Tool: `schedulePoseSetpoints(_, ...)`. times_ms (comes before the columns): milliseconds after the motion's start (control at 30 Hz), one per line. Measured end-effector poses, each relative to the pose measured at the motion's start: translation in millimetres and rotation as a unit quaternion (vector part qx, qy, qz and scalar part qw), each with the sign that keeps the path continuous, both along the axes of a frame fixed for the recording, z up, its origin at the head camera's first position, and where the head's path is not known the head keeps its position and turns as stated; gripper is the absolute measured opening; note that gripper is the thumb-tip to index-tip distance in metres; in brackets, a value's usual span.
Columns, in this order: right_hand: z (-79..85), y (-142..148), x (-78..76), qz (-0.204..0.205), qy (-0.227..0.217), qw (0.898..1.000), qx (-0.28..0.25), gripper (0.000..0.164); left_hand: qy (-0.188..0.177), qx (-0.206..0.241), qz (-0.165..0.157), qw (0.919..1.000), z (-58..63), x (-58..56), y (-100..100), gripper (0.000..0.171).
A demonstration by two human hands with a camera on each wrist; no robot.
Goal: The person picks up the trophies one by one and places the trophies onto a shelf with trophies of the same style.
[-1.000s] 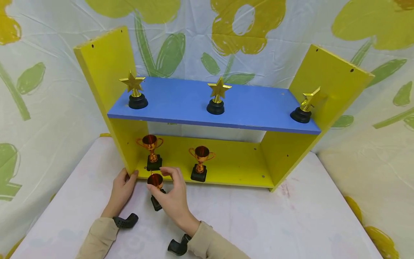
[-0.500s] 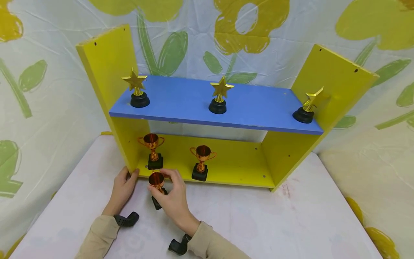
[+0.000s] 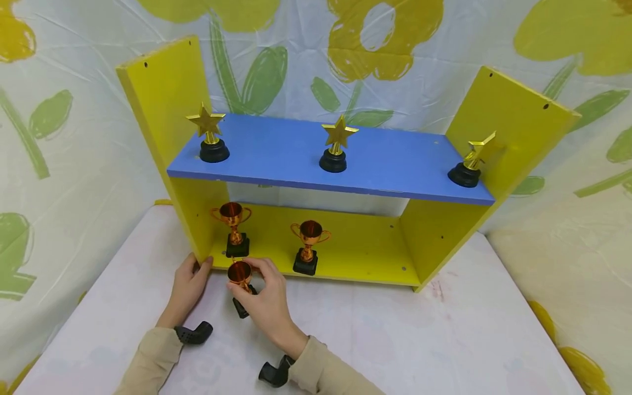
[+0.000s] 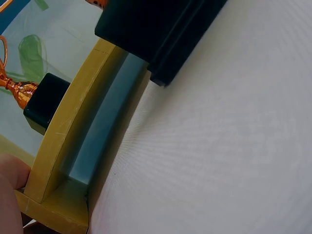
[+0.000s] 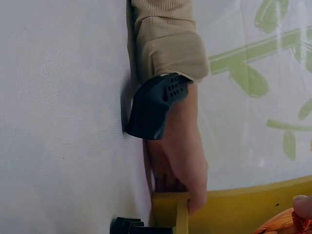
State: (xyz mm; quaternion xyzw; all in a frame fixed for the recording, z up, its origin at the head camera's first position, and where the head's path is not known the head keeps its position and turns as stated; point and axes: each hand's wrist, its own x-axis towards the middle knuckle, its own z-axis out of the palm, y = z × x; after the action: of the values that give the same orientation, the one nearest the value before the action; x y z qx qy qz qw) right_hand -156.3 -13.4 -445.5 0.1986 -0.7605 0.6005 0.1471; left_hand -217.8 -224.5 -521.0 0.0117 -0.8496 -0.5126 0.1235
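In the head view my right hand [image 3: 266,302] pinches a small copper trophy cup [image 3: 240,272] between thumb and fingers, in front of the shelf's lower left part. The cup leans a little; its black base [image 4: 146,29] looms close in the left wrist view. My left hand [image 3: 190,282] grips the bottom left corner of the yellow-and-blue shelf unit [image 3: 365,249], its thumb over the board's edge in the right wrist view. Two similar cups stand on the bottom board, the left cup [image 3: 236,244] by the side panel and the other cup [image 3: 310,233] near the middle.
On the blue upper board [image 3: 276,145] stand three gold star trophies: a left one [image 3: 212,148], a middle one [image 3: 333,159] and a right one [image 3: 465,174]. Side panels rise at both ends. A flowered cloth [image 3: 296,33] hangs behind the pale tabletop [image 3: 395,340].
The head view has shifted very slightly. Both hands stay almost still, the right one still pinching the trophy cup and the left one at the shelf corner.
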Motion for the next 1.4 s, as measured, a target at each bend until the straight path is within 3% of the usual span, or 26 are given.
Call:
schedulePoseSetpoints(367,9.9,8,-3.0,-0.003,0.000,1.000,-0.009,0.045,0.001,-0.003,-0.002,1.0000,1.1,-0.5,0,0.042)
schedulePoseSetpoints(633,27.9,22,-8.3,0.011,-0.021,1.000,-0.004,0.044,0.007,0.001,-0.004,1.0000,0.4,-2.3,0,0.040)
schedulePoseSetpoints(1200,75.3,72,-14.5,0.053,-0.085,0.992,0.082,0.048,0.000,-0.001,-0.014,0.9999,1.1,-1.7,-1,0.045)
schedulePoseSetpoints(1400,85.1,87,-14.8,0.045,-0.098,0.988,0.113,0.048,-0.002,-0.006,-0.009,0.9999,2.5,-0.6,0,0.044)
